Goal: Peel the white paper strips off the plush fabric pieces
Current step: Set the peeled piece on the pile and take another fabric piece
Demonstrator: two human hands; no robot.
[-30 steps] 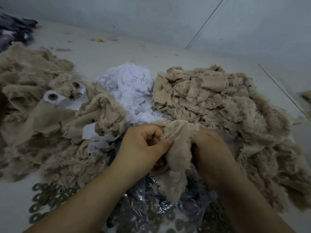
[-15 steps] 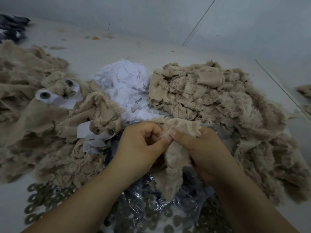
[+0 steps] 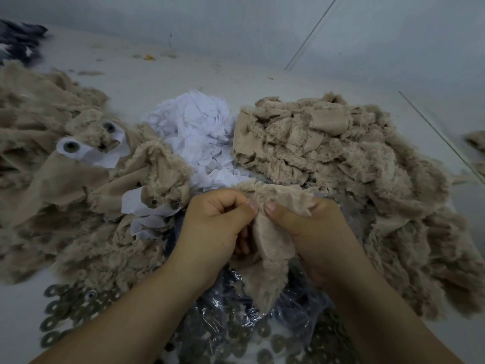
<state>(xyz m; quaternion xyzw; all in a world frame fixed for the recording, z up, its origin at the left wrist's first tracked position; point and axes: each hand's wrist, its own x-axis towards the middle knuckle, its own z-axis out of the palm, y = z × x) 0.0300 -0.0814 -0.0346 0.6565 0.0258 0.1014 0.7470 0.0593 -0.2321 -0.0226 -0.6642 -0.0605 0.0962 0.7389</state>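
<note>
A beige plush fabric piece (image 3: 273, 240) hangs between both hands at the lower centre. My left hand (image 3: 215, 227) pinches its upper edge between thumb and curled fingers. My right hand (image 3: 312, 229) grips the same piece from the right, and the two thumbs nearly meet. No paper shows on the held piece. To the left lies a heap of plush pieces (image 3: 65, 211) that carry white paper strips (image 3: 133, 206) and plastic eyes (image 3: 71, 146). A pile of peeled white paper (image 3: 199, 137) sits behind the hands. On the right is a heap of bare plush pieces (image 3: 341, 158).
A clear plastic bag (image 3: 236, 324) with several metal washers lies under my forearms. More washers (image 3: 70, 308) lie loose on the white table at the lower left. Dark fabric (image 3: 18, 43) sits at the far left corner. A grey wall stands behind the table.
My right hand turned so its thumb came up onto the piece's top edge beside my left thumb. The plush piece has been pulled tighter between the two hands.
</note>
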